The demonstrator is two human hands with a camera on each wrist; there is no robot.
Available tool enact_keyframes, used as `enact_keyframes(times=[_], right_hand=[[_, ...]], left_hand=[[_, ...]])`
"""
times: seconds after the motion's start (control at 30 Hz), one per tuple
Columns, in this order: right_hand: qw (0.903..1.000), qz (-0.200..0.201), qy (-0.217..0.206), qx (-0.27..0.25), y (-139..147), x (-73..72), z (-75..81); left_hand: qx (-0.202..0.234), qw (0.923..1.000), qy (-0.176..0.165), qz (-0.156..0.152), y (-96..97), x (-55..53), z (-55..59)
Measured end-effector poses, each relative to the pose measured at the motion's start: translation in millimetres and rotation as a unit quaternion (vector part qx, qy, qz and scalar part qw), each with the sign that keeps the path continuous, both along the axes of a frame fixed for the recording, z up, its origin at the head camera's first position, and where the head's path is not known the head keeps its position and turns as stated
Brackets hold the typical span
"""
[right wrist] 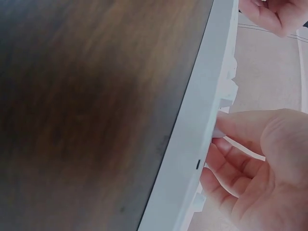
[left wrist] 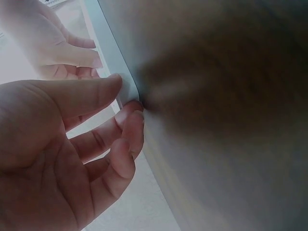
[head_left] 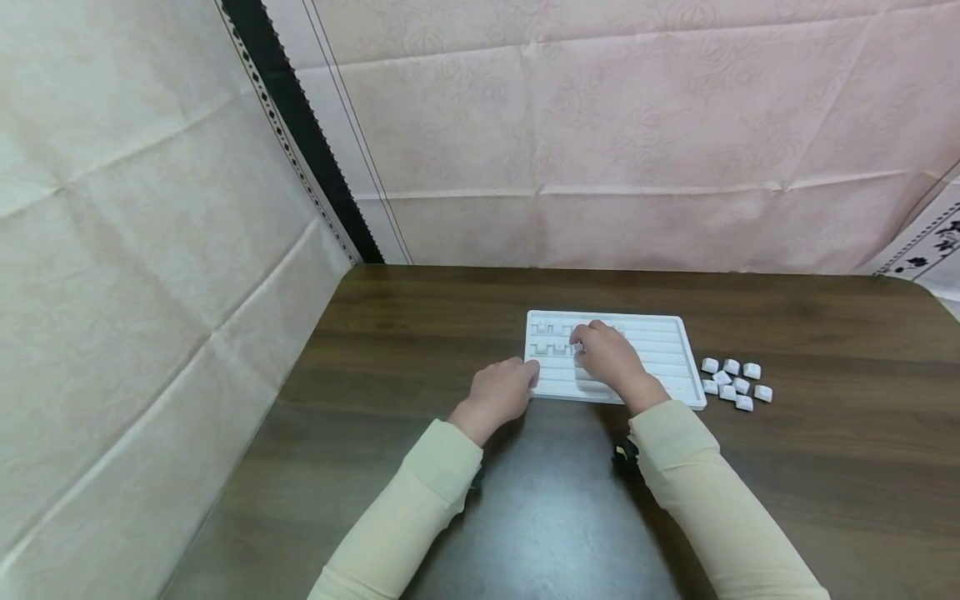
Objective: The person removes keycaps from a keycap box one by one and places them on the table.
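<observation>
A white ridged tray (head_left: 663, 354) lies on the brown table, with small white pieces seated in its left part. My left hand (head_left: 501, 390) holds the tray's near left corner; in the left wrist view the thumb (left wrist: 103, 94) lies on the rim and the fingers curl at the corner. Over the tray's left half, my right hand (head_left: 609, 357) reaches down with bent fingers. The right wrist view shows its thumb and fingers pinching a small white block (right wrist: 219, 132), mostly covered by the fingertips. Another white block (right wrist: 228, 91) stands close by on the tray.
Several loose white blocks (head_left: 731, 367) lie in a cluster just right of the tray. The wooden table (head_left: 450, 317) ends at a pale patterned cloth (head_left: 637, 150) behind, and another cloth (head_left: 150, 292) hangs along the left side.
</observation>
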State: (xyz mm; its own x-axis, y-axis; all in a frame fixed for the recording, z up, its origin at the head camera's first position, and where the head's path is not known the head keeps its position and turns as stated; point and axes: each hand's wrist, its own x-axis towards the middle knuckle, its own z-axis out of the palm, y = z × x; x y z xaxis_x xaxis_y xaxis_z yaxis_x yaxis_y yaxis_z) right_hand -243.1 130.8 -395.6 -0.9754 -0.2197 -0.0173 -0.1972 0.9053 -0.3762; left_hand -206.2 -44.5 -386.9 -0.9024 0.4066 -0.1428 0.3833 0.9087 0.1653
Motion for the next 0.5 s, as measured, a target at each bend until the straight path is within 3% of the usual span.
enact_keyframes(times=[0.5], right_hand=[[0.9995,-0.009,-0.006,-0.03,10,1.3,4.6]], left_hand=[[0.003,1.0,-0.001,0.007,0.5,-0.6,-1.9]])
